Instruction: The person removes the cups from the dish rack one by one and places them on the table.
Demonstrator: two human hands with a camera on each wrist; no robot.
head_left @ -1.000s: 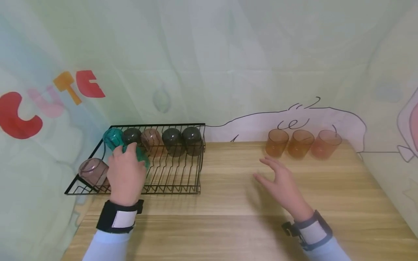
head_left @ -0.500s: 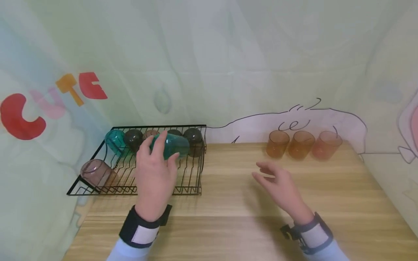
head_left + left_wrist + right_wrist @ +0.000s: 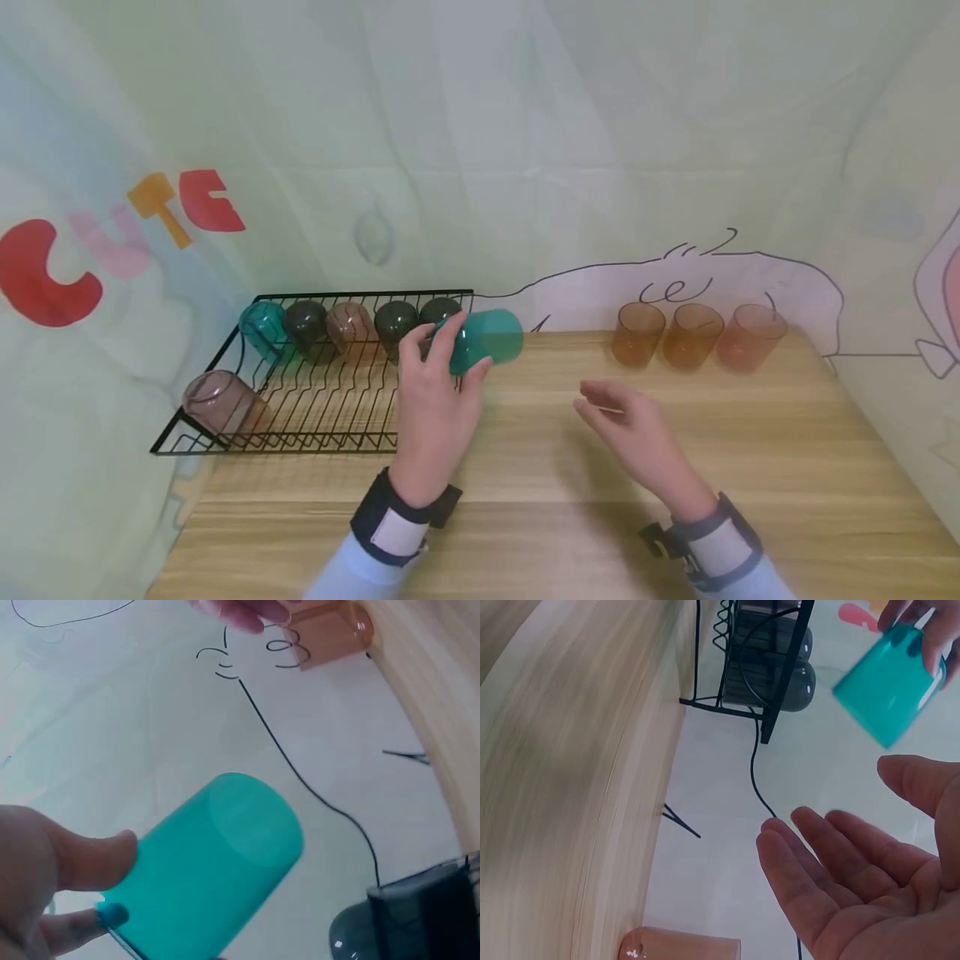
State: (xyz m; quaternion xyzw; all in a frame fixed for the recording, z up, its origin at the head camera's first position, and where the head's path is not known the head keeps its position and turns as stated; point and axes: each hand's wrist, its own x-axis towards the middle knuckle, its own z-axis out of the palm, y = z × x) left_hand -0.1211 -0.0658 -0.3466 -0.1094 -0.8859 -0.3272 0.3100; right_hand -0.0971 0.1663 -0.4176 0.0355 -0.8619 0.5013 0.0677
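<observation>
A teal glass cup [image 3: 495,336] lies sideways in the grip of my left hand [image 3: 438,400], held in the air at the right end of the black wire rack [image 3: 330,450]. In the left wrist view, thumb and fingers pinch one end of the cup [image 3: 217,862]. My right hand [image 3: 641,433] hovers above the table to the right, its fingers relaxed and holding nothing; the right wrist view shows its bare palm [image 3: 885,892] below the cup [image 3: 892,682].
Another teal cup [image 3: 262,329], dark grey cups [image 3: 306,329] and a pinkish cup [image 3: 351,329] line the rack's back. A purplish cup [image 3: 221,400] leans at its front left. Amber cups [image 3: 637,335] and a pinkish-orange cup [image 3: 750,337] stand on the wooden table [image 3: 555,533].
My left hand has lifted the teal cup out of the rack's left part and carried it rightward. The right hand has shifted slightly down, its thumb and fingers closer together.
</observation>
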